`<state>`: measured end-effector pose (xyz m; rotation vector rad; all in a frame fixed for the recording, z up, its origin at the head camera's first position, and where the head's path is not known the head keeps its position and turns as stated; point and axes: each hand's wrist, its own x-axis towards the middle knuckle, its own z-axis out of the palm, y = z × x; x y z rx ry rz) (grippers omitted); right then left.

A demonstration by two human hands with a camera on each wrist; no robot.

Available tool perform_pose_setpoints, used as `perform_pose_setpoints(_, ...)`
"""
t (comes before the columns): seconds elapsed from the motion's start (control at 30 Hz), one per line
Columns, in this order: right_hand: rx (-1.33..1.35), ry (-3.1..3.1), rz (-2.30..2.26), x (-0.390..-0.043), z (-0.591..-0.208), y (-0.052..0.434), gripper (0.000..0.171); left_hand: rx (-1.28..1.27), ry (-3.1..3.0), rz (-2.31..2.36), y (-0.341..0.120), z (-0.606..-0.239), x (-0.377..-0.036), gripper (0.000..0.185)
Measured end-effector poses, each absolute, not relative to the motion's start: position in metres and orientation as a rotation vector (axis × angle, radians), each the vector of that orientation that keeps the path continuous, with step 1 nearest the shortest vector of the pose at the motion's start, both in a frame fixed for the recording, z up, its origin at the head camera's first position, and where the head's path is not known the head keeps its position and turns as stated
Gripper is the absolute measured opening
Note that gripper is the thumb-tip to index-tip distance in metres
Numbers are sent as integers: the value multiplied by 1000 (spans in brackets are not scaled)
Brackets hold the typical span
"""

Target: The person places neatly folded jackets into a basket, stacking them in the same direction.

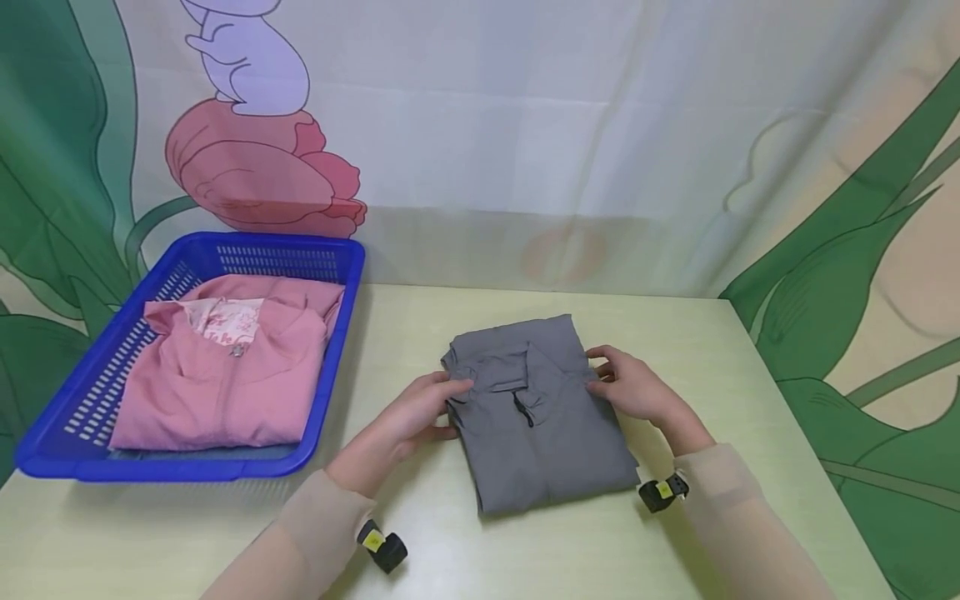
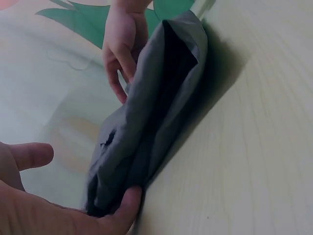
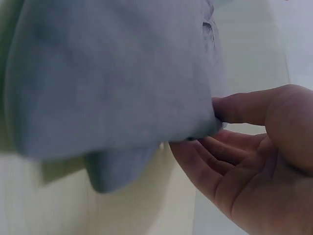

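Observation:
A folded grey shirt (image 1: 536, 408) lies in the middle of the pale table (image 1: 675, 317), collar towards the wall. My left hand (image 1: 427, 412) is at its left edge. In the left wrist view a fingertip (image 2: 124, 203) is tucked under the grey shirt (image 2: 156, 107), while the thumb (image 2: 29, 154) stays off the cloth. My right hand (image 1: 626, 385) holds the opposite edge. In the right wrist view its thumb (image 3: 244, 105) presses on the edge of the grey shirt (image 3: 112, 73), with the fingers (image 3: 205, 161) beneath it.
A blue plastic basket (image 1: 82, 392) stands at the table's left and holds a folded pink garment (image 1: 225, 375). A printed curtain (image 1: 525, 125) hangs right behind the table. The table's right edge (image 1: 810, 467) is close to my right sleeve.

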<state>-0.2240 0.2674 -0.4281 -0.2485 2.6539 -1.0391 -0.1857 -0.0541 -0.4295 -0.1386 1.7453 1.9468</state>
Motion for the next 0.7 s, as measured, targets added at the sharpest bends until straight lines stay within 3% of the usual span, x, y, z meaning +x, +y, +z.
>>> perform_pose_setpoints(0.23, -257, 2643, -1054, -224, -431, 266, 49, -100, 1695, 1968, -53, -436, -191, 56)
perform_pose_setpoints(0.7, -269, 2593, -1080, -222, -431, 266, 54, -88, 1664, 2046, -48, -440, -190, 66)
